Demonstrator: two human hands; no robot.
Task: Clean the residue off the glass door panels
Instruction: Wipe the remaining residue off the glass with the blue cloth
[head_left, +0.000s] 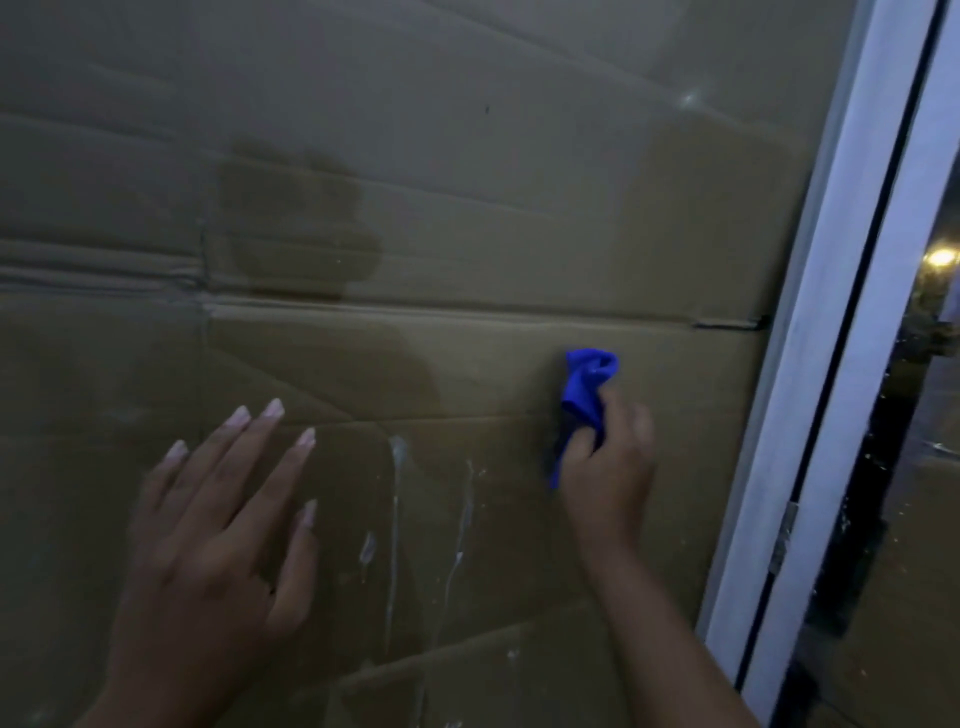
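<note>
Against the glass panel (467, 156), the right hand (608, 467) grips a bunched blue cloth (587, 389), mid-wipe. Left hand (208, 545) is spread flat, holding nothing. White residue streaks (395, 519) (still untouched) sit at the cloth's seven o'clock; sweeping there looks next.

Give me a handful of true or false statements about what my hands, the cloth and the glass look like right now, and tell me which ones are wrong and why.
1. The right hand grips a bunched blue cloth against the glass panel. True.
2. The left hand holds a spray bottle. False: it holds nothing, and its fingers are spread straight toward the glass.
3. Whitish drip streaks show on the glass between the two hands. True.
4. The cloth sits directly on those streaks. False: it is up and to their right.
5. The white door frame runs along the left side of the panel. False: it is on the right.
6. Brown cardboard shows behind the glass. True.
</note>
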